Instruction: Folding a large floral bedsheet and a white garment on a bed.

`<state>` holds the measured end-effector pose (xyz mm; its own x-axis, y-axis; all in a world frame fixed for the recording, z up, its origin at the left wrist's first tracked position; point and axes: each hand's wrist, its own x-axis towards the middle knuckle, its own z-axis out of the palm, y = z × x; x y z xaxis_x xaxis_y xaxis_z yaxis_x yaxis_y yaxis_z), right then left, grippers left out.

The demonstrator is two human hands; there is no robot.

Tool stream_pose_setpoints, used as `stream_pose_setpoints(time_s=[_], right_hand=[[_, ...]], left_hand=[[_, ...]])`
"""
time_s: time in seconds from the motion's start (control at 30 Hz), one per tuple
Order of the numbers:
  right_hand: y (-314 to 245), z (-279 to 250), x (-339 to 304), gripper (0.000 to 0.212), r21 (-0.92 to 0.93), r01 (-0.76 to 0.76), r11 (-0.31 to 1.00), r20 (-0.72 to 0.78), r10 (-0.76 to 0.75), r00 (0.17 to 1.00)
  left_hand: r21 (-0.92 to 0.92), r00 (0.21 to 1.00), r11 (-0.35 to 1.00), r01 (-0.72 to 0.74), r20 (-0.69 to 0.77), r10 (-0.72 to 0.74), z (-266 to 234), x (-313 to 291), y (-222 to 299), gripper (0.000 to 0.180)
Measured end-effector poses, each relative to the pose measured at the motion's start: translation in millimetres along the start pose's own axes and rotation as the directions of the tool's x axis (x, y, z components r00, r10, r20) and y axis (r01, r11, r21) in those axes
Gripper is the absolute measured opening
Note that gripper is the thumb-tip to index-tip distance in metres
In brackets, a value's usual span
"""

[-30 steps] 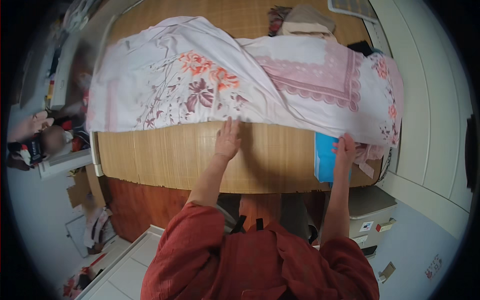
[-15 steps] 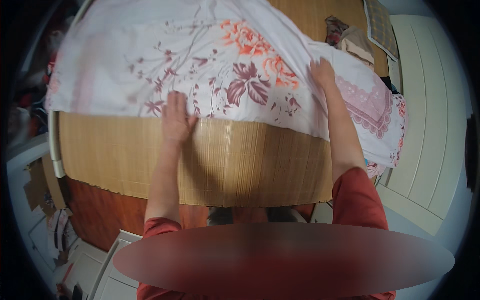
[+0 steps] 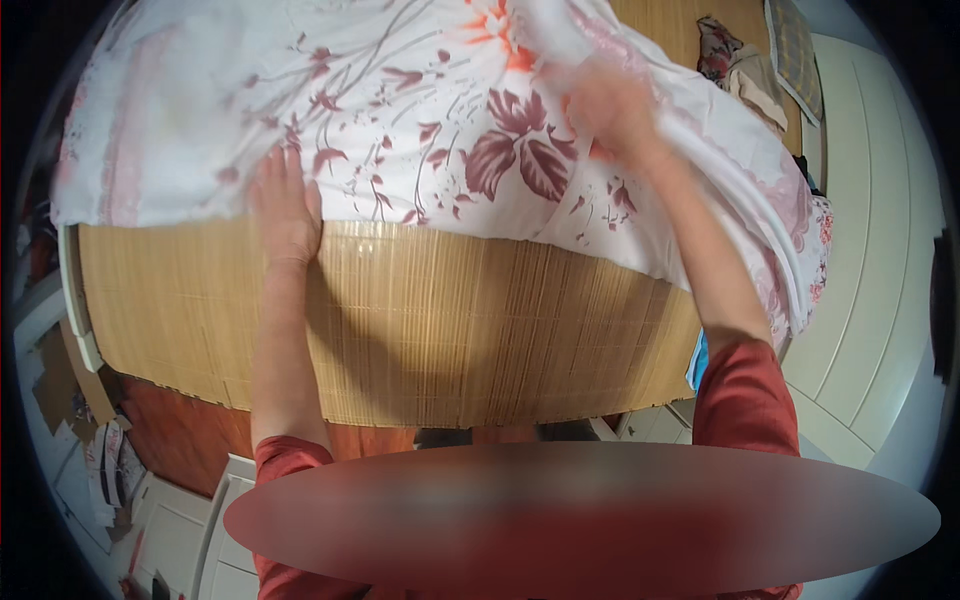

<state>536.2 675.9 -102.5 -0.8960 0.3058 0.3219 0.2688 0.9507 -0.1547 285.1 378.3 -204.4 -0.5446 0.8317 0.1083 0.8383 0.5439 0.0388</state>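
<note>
A white sheet [image 3: 400, 125] printed with orange flowers and dark mauve leaves lies across a bed. Beneath its near edge shows a tan bamboo mat [image 3: 430, 310]. My left hand [image 3: 286, 205] rests flat on that near edge, fingers stretched out over the cloth and palm partly over the mat. Farther right, my right hand [image 3: 612, 108] is over the sheet beside a raised, rumpled fold; motion smears its fingers, so what they grip cannot be made out. Folded layers with a pink lace-like print [image 3: 785, 215] hang toward the bed's right end.
Crumpled clothes [image 3: 745, 75] and a checked pillow [image 3: 795, 50] lie at the far right of the bed. A cream panelled headboard [image 3: 865, 240] stands at the right. At lower left are a reddish wood floor [image 3: 170, 430], cardboard [image 3: 58, 375] and white furniture [image 3: 175, 520].
My left hand has slid left along the sheet's edge. My right hand has moved left and away from me, and the cloth at the right now lies folded over the pink print.
</note>
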Motion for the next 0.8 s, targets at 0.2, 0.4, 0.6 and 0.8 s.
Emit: stream_pose_setpoints(time_s=[0.2,0.4,0.6,0.8], right_hand=[[-82.8,-4.0,-82.7,0.035,0.224,0.068,0.972,0.456,-0.166,0.875],[-116.5,-28.4,-94.9,0.027,0.181,-0.202,0.963,0.350,0.129,0.928],[-131.5,-51.5,-94.4,0.026,0.191,-0.318,0.929,0.235,0.271,0.933],[-142.6,-15.8,-111.4,0.042,0.180,-0.404,0.897,0.319,0.335,0.887]], left_hand=[[-0.427,0.995,0.902,0.061,-0.043,-0.088,-23.2,5.5,39.9,0.045],[-0.627,0.557,-0.296,0.721,0.778,-0.293,-62.3,59.1,111.8,0.053],[-0.491,0.451,-0.298,0.818,0.871,-0.196,-47.8,93.0,105.1,0.032],[-0.524,0.591,-0.482,0.702,0.806,-0.015,-41.0,35.8,95.7,0.022]])
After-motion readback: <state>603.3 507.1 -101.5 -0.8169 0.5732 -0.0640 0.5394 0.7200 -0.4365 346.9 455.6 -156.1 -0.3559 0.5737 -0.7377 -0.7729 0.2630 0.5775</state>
